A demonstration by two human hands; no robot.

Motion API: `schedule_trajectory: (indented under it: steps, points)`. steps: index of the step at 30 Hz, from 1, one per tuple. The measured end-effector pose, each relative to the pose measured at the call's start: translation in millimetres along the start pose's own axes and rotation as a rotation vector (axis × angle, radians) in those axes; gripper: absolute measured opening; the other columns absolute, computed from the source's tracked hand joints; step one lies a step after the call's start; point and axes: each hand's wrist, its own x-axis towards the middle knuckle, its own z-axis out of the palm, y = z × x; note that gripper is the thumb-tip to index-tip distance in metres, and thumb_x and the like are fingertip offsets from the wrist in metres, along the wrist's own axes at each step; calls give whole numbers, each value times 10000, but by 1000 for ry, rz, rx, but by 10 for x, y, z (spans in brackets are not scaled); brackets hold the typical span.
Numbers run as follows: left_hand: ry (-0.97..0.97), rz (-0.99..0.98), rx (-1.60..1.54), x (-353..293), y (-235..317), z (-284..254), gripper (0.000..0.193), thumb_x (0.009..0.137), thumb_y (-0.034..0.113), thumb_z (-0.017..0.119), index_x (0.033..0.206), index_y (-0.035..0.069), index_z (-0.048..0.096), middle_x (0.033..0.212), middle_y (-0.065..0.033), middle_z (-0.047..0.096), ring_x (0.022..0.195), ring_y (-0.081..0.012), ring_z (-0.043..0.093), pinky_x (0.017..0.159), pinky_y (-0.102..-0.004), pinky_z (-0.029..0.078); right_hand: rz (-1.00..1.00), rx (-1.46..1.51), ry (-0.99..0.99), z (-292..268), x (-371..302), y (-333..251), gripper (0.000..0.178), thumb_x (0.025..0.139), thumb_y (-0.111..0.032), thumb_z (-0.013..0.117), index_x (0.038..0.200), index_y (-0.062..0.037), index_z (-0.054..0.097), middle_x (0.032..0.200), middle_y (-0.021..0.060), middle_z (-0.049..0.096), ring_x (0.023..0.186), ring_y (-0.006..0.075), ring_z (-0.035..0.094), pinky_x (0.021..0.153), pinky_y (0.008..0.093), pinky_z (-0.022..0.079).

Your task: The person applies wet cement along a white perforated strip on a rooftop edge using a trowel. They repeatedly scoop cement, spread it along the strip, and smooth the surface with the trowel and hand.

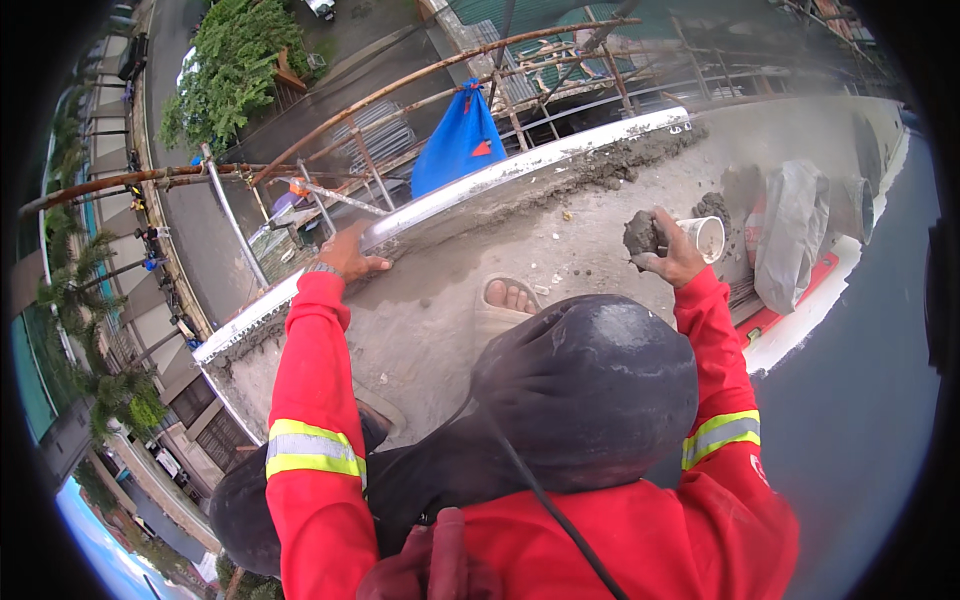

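Note:
My right hand (680, 252) is closed round a lump of wet grey mortar (642, 233), held above the concrete ledge. Just beside that hand is a white plastic cup (709, 240), its round opening facing right; the fingers partly cover it. A small mound of mortar (712, 207) lies behind the cup. On the left, my left hand (350, 252) rests on the ledge's white outer edging (530, 160), thumb stretched out and nothing seen in it. Rough mortar (610, 172) runs along the inner side of that edging.
My sandalled foot (508, 297) stands on the concrete ledge (430, 310). Rusty scaffold pipes (400, 82) and a blue cloth (460, 140) are beyond the edging, with a street far below. A grey-white sack (792, 235) and a red tool (800, 297) lie at right.

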Motion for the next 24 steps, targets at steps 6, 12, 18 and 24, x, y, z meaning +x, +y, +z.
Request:
schedule_trajectory:
  steps: [6, 12, 18, 24]
  points:
    - [-11, -25, 4, 9, 52, -41, 778, 588, 343, 819, 1249, 118, 475, 1157, -193, 582, 1105, -374, 536, 926, -425, 421, -222, -274, -363, 1218, 578, -525, 552, 693, -146, 657, 1201, -102, 448, 1033, 194, 603, 968, 386, 572, 807, 436, 465]
    - [-22, -20, -7, 64, 59, -5, 759, 539, 284, 861, 1184, 112, 501, 1060, -194, 622, 1025, -365, 579, 863, -424, 445, -340, -268, 326, 494, 390, -335, 383, 748, -106, 653, 1115, -94, 545, 999, 130, 631, 879, 296, 621, 754, 372, 495]
    - [-3, -5, 3, 65, 40, 6, 752, 535, 284, 863, 1173, 99, 512, 1042, -191, 630, 1013, -362, 584, 856, -429, 447, 249, -272, 933, -1313, 57, 878, 252, 774, -108, 666, 1024, -79, 641, 942, 127, 673, 868, 235, 651, 770, 329, 504]
    - [9, 20, 27, 72, 46, 17, 768, 524, 274, 869, 1178, 88, 510, 1044, -190, 629, 1011, -363, 584, 852, -425, 450, 184, -546, 457, -1504, 102, 1889, 705, 608, -140, 797, 1247, -129, 499, 1156, 184, 560, 1066, 340, 552, 912, 385, 452]
